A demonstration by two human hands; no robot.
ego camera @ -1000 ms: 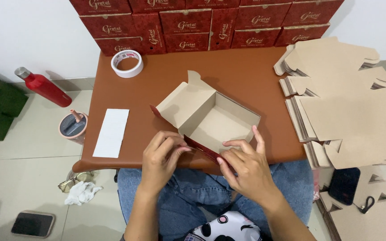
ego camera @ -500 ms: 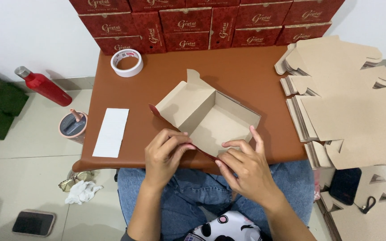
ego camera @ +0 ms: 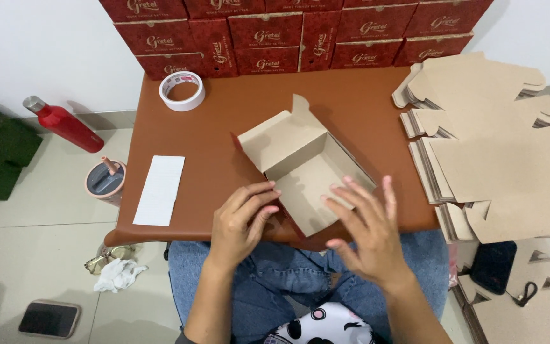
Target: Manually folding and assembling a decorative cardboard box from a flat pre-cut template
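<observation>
Brown cardboard box (ego camera: 303, 172) sits half folded near front edge of surface (ego camera: 364, 108). Our left hand (ego camera: 243, 220) presses near flap, fingers together. Our right hand (ego camera: 367, 229) hovers over box wall, fingers spread, holding nothing. We should push flaps flat, keep corners square.

The open box (ego camera: 303, 162) is plain matt brown cardboard, red on its outer face. The desk (ego camera: 358, 105) has a smooth brown leather-like top with a soft sheen. The stacked flat blanks (ego camera: 504, 146) are the same dull cardboard. The tape roll (ego camera: 182, 91) looks glossy, the bottle (ego camera: 65, 123) smooth red with a metal cap.
</observation>
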